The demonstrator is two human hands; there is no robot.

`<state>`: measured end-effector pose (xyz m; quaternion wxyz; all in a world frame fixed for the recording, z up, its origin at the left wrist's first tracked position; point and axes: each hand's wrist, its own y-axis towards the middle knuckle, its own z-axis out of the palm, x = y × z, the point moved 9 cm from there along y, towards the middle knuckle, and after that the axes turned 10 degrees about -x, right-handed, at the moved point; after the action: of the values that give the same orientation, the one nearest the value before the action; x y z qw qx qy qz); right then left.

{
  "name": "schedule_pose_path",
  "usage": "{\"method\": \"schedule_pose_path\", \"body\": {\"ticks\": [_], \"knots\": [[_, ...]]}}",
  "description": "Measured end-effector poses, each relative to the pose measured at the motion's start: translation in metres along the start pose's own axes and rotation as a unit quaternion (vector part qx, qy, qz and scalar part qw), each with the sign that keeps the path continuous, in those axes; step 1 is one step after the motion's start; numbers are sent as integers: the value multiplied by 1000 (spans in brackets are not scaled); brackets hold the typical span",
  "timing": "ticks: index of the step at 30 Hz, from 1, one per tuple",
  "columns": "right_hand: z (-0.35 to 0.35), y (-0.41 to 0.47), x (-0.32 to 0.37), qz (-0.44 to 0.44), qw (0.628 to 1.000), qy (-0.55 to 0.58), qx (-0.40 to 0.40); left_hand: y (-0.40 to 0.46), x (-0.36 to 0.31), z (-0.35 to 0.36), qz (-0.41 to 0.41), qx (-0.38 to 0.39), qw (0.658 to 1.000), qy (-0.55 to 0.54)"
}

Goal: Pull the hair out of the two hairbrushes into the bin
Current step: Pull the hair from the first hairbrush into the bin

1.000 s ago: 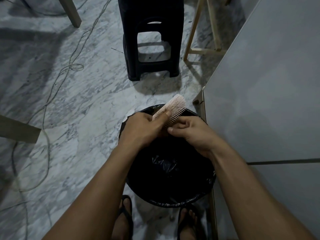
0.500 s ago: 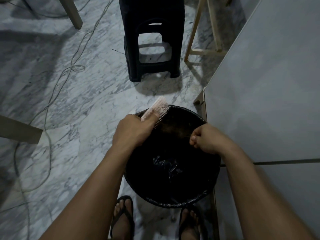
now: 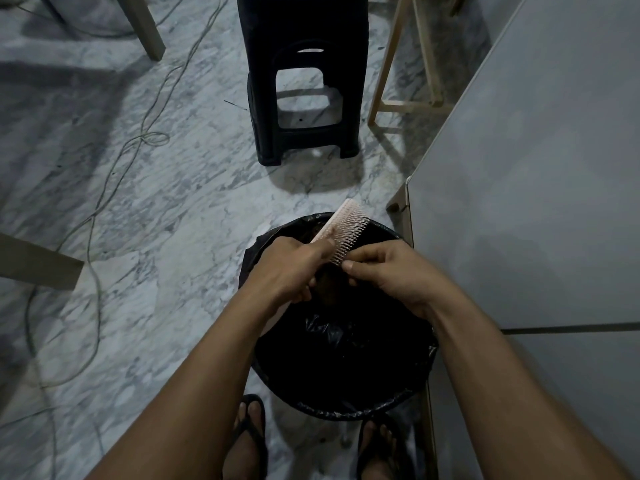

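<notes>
A pale pink hairbrush (image 3: pixel 347 229) with rows of bristles is held over a round bin (image 3: pixel 346 358) lined with a black bag. My left hand (image 3: pixel 289 266) grips the brush by its handle, bristles facing right. My right hand (image 3: pixel 384 271) touches the lower bristles, thumb and fingers pinched together on a dark tuft of hair (image 3: pixel 330 278) that hangs between my hands. Only one hairbrush is in view.
A black plastic stool (image 3: pixel 301 77) stands on the marble floor beyond the bin. A grey table top (image 3: pixel 540 188) fills the right side, its edge next to the bin. Thin cables (image 3: pixel 104 188) trail over the floor at left, near wooden legs (image 3: pixel 145 26). My sandalled feet (image 3: pixel 249 441) stand below the bin.
My right hand, which had pulled away to the right over the bin, has come back to the brush bristles. The brush head has tilted back toward the right.
</notes>
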<state>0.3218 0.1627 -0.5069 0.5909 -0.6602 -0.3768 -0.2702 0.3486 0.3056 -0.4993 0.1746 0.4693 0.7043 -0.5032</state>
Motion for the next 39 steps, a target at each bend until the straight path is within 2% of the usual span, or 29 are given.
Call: {"method": "schedule_pose_path", "body": {"ticks": [6,11,14,16,20,25,30,33,36,39], "knots": [[-19,1,6,-51,980,-189,-36,6,5,-14,19,-77,997,2],[-43,2,8,-60,964,-233,-112,7,0,-31,32,-137,989,48],[-50,3,5,-65,945,-291,-133,6,-2,-29,52,-131,986,91],[-45,4,2,-58,948,-292,-115,5,-2,-23,58,-113,986,107],[-38,4,6,-69,963,-241,-94,6,6,-19,17,-91,992,91],[-25,-2,14,-83,979,-184,-38,8,8,-35,20,-148,983,105],[-34,-3,6,-70,969,-235,-25,14,11,-62,12,-222,970,95],[-43,-2,0,-56,957,-284,-33,11,8,-69,26,-235,966,104],[-49,3,-7,-48,935,-347,-56,7,4,-65,42,-226,967,111],[-42,4,-6,-58,928,-363,-68,6,-1,-48,55,-174,979,96]]}}
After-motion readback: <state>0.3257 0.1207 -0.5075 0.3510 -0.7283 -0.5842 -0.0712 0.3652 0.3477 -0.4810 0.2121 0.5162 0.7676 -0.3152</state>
